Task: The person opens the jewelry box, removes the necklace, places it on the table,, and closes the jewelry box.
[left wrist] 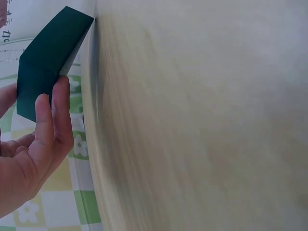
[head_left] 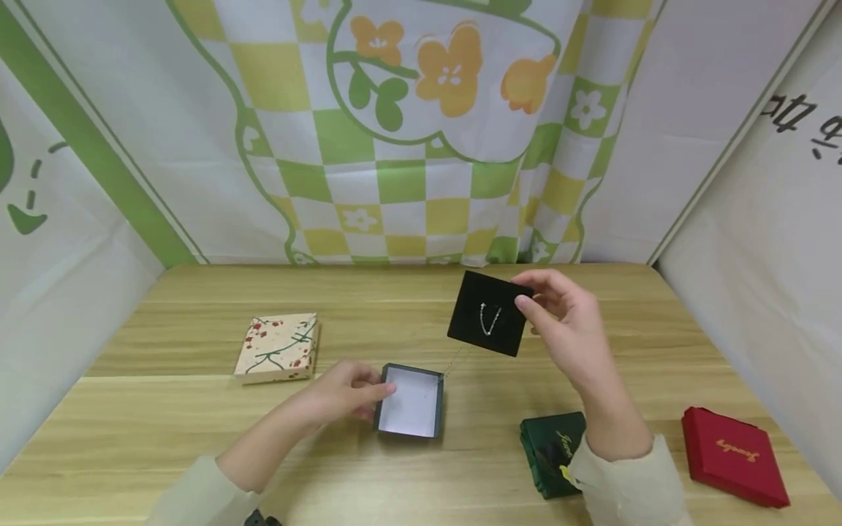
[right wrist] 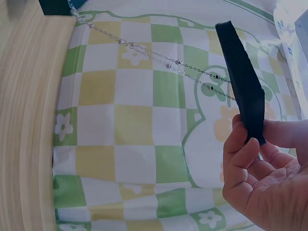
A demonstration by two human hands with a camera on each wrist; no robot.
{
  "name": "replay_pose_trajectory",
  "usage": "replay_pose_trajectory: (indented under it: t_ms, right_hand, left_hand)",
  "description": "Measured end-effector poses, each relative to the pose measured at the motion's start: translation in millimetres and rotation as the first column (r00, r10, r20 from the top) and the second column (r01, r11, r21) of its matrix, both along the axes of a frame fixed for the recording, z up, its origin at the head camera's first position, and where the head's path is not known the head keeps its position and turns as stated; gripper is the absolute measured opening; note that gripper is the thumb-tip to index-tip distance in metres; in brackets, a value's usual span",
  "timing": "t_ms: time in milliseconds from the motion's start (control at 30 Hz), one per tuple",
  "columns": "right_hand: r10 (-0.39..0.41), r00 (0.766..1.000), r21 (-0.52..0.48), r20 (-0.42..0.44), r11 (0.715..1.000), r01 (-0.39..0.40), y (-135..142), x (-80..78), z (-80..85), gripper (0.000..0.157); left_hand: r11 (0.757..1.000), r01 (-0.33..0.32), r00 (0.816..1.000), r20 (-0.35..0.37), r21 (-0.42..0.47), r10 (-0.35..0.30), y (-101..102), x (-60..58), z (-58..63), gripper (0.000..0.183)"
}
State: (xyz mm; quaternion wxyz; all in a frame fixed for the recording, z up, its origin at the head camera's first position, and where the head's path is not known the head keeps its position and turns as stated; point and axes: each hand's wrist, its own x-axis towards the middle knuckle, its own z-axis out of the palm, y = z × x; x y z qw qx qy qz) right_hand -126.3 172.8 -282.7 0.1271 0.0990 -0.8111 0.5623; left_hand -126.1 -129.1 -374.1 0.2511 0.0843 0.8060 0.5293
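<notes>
My left hand (head_left: pixel 345 393) grips a small dark green jewelry box bottom (head_left: pixel 414 409) by its left wall, thumb over the rim. Its white inside faces up. In the left wrist view, the green box (left wrist: pixel 50 53) is tilted, with fingers along its underside. My right hand (head_left: pixel 571 325) pinches a black jewelry insert pad (head_left: pixel 468 314) by its right corner, raised behind and right of the box. A thin silver chain (head_left: pixel 490 329) lies across the pad's face. From the pad's back, strands of the chain (right wrist: pixel 154 57) stretch down to the box's corner.
A cream box with red blossoms (head_left: pixel 279 347) sits at the left of the wooden table (head_left: pixel 368 482). A dark green jewelry box (head_left: pixel 549 431) lies partly under my right forearm. Farther right is a red jewelry box (head_left: pixel 733 453). Behind the table hangs a checkered curtain (head_left: pixel 401 179).
</notes>
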Motion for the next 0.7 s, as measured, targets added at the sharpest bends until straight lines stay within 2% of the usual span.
replay_pose_trajectory:
  t_ms: [267,400,600,700]
  right_hand:
    - [-0.015,1.0,-0.02,-0.007,1.0,0.015,4,1.6,4.3,0.022]
    - [-0.013,1.0,-0.01,0.004,1.0,0.013,6,1.5,4.0,0.022]
    - [0.009,0.999,0.041,0.046,0.999,-0.011,9,0.0,0.6,0.023]
    - [0.039,0.997,0.077,0.061,0.996,-0.043,9,-1.0,-2.2,0.023]
  left_hand:
    - [1.0,0.006,0.999,0.038,0.027,-0.007,-8,8.9,-0.1,0.03]
    - [1.0,-0.003,0.997,0.082,0.013,0.002,-10,12.9,0.5,0.027]
    - [1.0,-0.012,0.993,0.116,-0.02,0.015,-13,17.4,-0.2,0.03]
    - [0.999,0.006,0.994,0.111,-0.036,-0.002,-15,19.0,-2.7,0.033]
